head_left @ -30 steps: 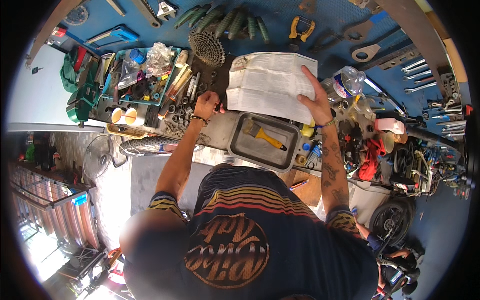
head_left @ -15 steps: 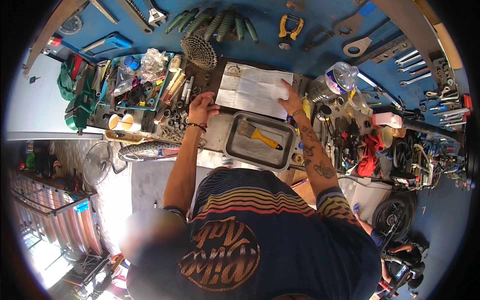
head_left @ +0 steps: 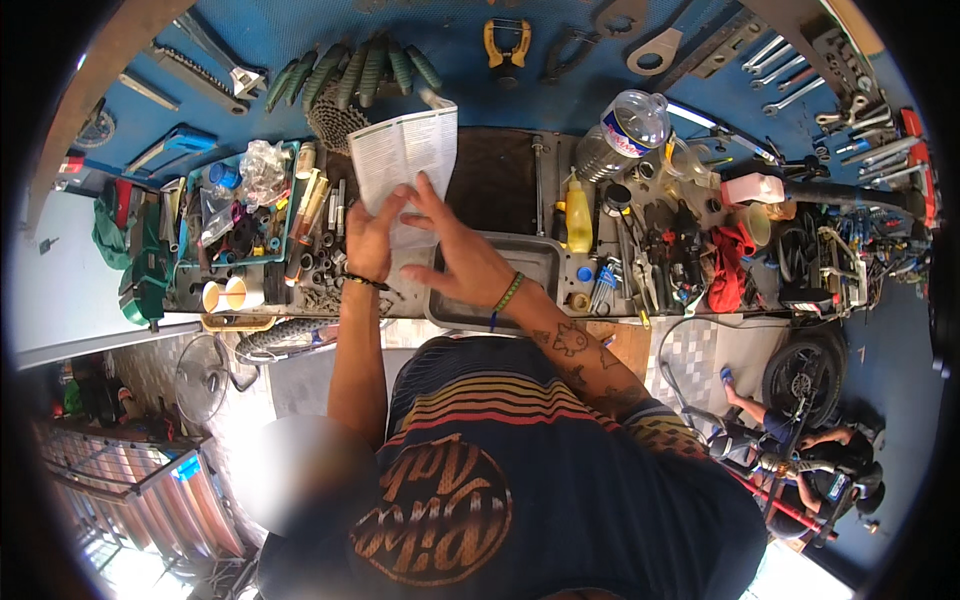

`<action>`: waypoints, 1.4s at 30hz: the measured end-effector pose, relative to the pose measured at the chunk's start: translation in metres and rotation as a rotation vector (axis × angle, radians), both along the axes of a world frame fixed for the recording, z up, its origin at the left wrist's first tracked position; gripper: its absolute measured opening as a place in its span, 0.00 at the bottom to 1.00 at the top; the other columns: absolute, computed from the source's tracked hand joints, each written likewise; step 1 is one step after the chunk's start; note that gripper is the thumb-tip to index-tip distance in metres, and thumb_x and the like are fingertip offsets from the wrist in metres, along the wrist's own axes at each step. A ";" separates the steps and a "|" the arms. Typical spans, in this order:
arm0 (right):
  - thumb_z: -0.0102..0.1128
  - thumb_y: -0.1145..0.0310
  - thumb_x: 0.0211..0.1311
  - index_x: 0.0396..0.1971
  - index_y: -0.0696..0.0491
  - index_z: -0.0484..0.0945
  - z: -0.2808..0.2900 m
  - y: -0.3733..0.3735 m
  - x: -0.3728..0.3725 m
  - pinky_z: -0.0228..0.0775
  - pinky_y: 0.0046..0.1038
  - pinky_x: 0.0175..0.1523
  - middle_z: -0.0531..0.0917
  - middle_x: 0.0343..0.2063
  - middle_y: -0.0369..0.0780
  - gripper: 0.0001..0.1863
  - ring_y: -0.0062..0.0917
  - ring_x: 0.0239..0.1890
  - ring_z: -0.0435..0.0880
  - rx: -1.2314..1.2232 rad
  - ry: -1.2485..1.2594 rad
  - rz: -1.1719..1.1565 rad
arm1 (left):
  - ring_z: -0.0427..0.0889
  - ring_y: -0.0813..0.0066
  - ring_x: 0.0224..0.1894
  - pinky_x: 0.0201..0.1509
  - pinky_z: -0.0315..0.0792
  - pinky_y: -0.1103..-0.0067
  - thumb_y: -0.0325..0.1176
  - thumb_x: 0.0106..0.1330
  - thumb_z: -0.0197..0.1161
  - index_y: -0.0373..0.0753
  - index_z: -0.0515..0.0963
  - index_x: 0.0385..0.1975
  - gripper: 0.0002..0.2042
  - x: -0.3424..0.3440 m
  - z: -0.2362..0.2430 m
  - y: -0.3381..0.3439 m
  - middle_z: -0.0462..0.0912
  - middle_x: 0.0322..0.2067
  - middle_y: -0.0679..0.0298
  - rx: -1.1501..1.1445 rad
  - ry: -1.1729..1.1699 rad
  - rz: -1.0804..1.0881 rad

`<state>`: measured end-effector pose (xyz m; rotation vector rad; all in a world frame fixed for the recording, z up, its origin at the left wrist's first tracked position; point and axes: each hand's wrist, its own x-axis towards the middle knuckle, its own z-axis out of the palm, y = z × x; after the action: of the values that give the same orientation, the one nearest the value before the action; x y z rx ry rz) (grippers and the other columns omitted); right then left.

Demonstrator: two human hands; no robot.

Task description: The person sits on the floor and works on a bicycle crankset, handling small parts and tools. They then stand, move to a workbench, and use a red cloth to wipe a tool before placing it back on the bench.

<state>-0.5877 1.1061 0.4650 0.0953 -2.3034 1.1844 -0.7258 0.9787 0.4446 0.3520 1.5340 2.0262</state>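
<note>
A printed paper sheet, creased with fold lines, is raised upright above the bench, its far edge near the hanging gloves. My left hand grips its lower edge with bent fingers. Across from it, my right hand has its fingers apart against the sheet, close to the left fingertips, with the thumb stretched out. Under my right wrist stands a grey metal tray at the bench's front edge. My hand and forearm hide much of its inside, and the yellow-handled brush does not show.
A blue bin of parts stands left, with loose sockets beside it. To the right are a yellow squeeze bottle, a clear plastic bottle, pliers and a red cloth. Tools hang on the blue wall. Another person sits by a bike.
The paper has been lifted off the dark mat, moved left and turned upright. My right hand has come across to the left, beside my left hand. The view has shifted slightly.
</note>
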 end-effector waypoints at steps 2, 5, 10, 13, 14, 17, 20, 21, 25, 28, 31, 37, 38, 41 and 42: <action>0.73 0.55 0.61 0.72 0.62 0.59 -0.018 0.019 0.000 0.59 0.41 0.75 0.68 0.69 0.53 0.47 0.40 0.72 0.68 -0.039 0.018 -0.184 | 0.85 0.67 0.51 0.55 0.79 0.71 0.31 0.70 0.66 0.26 0.77 0.56 0.19 -0.018 0.001 -0.004 0.86 0.50 0.55 0.089 -0.108 0.080; 0.76 0.53 0.59 0.69 0.61 0.62 -0.058 0.071 -0.002 0.64 0.40 0.72 0.71 0.66 0.53 0.46 0.36 0.68 0.71 -0.343 -0.009 -0.582 | 0.86 0.63 0.51 0.56 0.80 0.69 0.31 0.70 0.66 0.27 0.75 0.59 0.21 -0.041 0.002 -0.013 0.85 0.52 0.54 0.192 -0.261 -0.038; 0.78 0.54 0.57 0.60 0.63 0.73 -0.100 0.128 -0.005 0.82 0.29 0.43 0.84 0.49 0.46 0.39 0.27 0.43 0.86 -1.073 -0.320 -0.273 | 0.86 0.62 0.52 0.56 0.80 0.68 0.31 0.71 0.66 0.31 0.74 0.62 0.22 -0.071 -0.029 -0.009 0.84 0.53 0.53 0.009 -0.222 -0.153; 0.78 0.58 0.58 0.55 0.65 0.78 -0.107 0.136 0.013 0.84 0.26 0.29 0.86 0.43 0.45 0.32 0.26 0.32 0.88 -0.787 -0.518 -0.373 | 0.87 0.68 0.43 0.49 0.80 0.73 0.39 0.65 0.73 0.27 0.82 0.49 0.21 -0.086 -0.062 -0.005 0.88 0.42 0.56 -0.363 0.093 -0.111; 0.78 0.59 0.58 0.54 0.66 0.78 -0.110 0.131 0.017 0.84 0.27 0.28 0.87 0.42 0.46 0.31 0.27 0.32 0.88 -0.764 -0.530 -0.403 | 0.87 0.69 0.42 0.47 0.79 0.74 0.40 0.63 0.74 0.26 0.83 0.45 0.21 -0.095 -0.077 -0.006 0.89 0.40 0.56 -0.563 0.236 -0.089; 0.77 0.63 0.57 0.55 0.67 0.75 -0.134 0.120 0.017 0.84 0.31 0.22 0.87 0.42 0.50 0.32 0.32 0.31 0.90 -0.591 -0.506 -0.557 | 0.87 0.71 0.37 0.43 0.78 0.74 0.44 0.60 0.77 0.28 0.86 0.40 0.22 -0.111 -0.121 0.004 0.90 0.36 0.55 -0.663 0.452 -0.035; 0.77 0.64 0.59 0.64 0.60 0.70 -0.111 0.115 0.018 0.87 0.35 0.31 0.86 0.46 0.50 0.36 0.38 0.39 0.90 -0.513 -0.575 -0.716 | 0.86 0.57 0.35 0.37 0.77 0.65 0.42 0.61 0.74 0.41 0.87 0.38 0.13 -0.077 -0.098 0.029 0.87 0.35 0.54 -0.794 0.695 0.190; 0.77 0.64 0.58 0.65 0.58 0.69 -0.119 0.121 0.022 0.85 0.40 0.38 0.84 0.50 0.51 0.38 0.41 0.45 0.88 -0.379 -0.561 -0.771 | 0.85 0.55 0.36 0.38 0.77 0.63 0.41 0.62 0.73 0.42 0.87 0.39 0.12 -0.067 -0.085 0.039 0.85 0.37 0.55 -0.824 0.845 0.320; 0.76 0.61 0.57 0.72 0.48 0.64 -0.120 0.112 0.007 0.70 0.51 0.64 0.70 0.65 0.53 0.43 0.46 0.65 0.73 0.178 -0.594 -0.906 | 0.83 0.51 0.41 0.42 0.79 0.60 0.38 0.64 0.70 0.44 0.85 0.43 0.11 -0.054 -0.087 0.039 0.81 0.42 0.57 -0.730 1.114 0.357; 0.75 0.53 0.57 0.74 0.41 0.63 -0.124 0.121 -0.002 0.55 0.49 0.75 0.54 0.76 0.49 0.46 0.44 0.78 0.52 0.447 -0.621 -0.763 | 0.82 0.51 0.46 0.49 0.80 0.62 0.40 0.64 0.71 0.43 0.83 0.48 0.15 -0.029 -0.095 0.061 0.79 0.46 0.57 -0.688 1.149 0.148; 0.70 0.43 0.60 0.75 0.41 0.63 -0.140 0.133 -0.017 0.53 0.52 0.77 0.55 0.76 0.49 0.45 0.47 0.78 0.53 0.661 -0.628 -0.608 | 0.78 0.49 0.56 0.58 0.77 0.60 0.45 0.64 0.71 0.37 0.73 0.63 0.30 -0.033 -0.108 0.089 0.73 0.56 0.54 -0.758 1.248 -0.117; 0.68 0.41 0.60 0.72 0.42 0.67 -0.168 0.127 -0.042 0.52 0.52 0.77 0.56 0.77 0.50 0.42 0.45 0.79 0.54 0.548 -0.658 -0.434 | 0.70 0.48 0.65 0.69 0.67 0.58 0.55 0.63 0.70 0.31 0.67 0.68 0.41 -0.056 -0.128 0.087 0.67 0.61 0.51 -0.966 1.243 -0.167; 0.70 0.42 0.59 0.71 0.42 0.68 -0.170 0.123 -0.044 0.52 0.52 0.77 0.56 0.76 0.50 0.42 0.44 0.79 0.54 0.495 -0.637 -0.417 | 0.70 0.49 0.65 0.69 0.68 0.58 0.55 0.63 0.70 0.32 0.66 0.68 0.41 -0.059 -0.130 0.084 0.67 0.61 0.51 -0.967 1.235 -0.191; 0.73 0.38 0.53 0.73 0.43 0.65 -0.154 0.121 -0.053 0.52 0.50 0.78 0.54 0.77 0.49 0.49 0.46 0.79 0.52 0.482 -0.769 -0.419 | 0.67 0.49 0.69 0.69 0.69 0.57 0.56 0.64 0.69 0.33 0.62 0.72 0.43 -0.072 -0.130 0.076 0.64 0.67 0.51 -1.007 1.220 -0.274; 0.74 0.37 0.51 0.73 0.43 0.64 -0.153 0.125 -0.054 0.51 0.50 0.78 0.53 0.77 0.49 0.52 0.46 0.79 0.51 0.470 -0.819 -0.419 | 0.66 0.49 0.70 0.69 0.68 0.57 0.57 0.63 0.69 0.34 0.60 0.73 0.45 -0.074 -0.130 0.077 0.62 0.69 0.52 -1.038 1.248 -0.285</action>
<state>-0.6413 1.2308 0.3123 -0.7998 -3.0395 0.4757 -0.7998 1.0558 0.3147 1.3911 2.7131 0.4321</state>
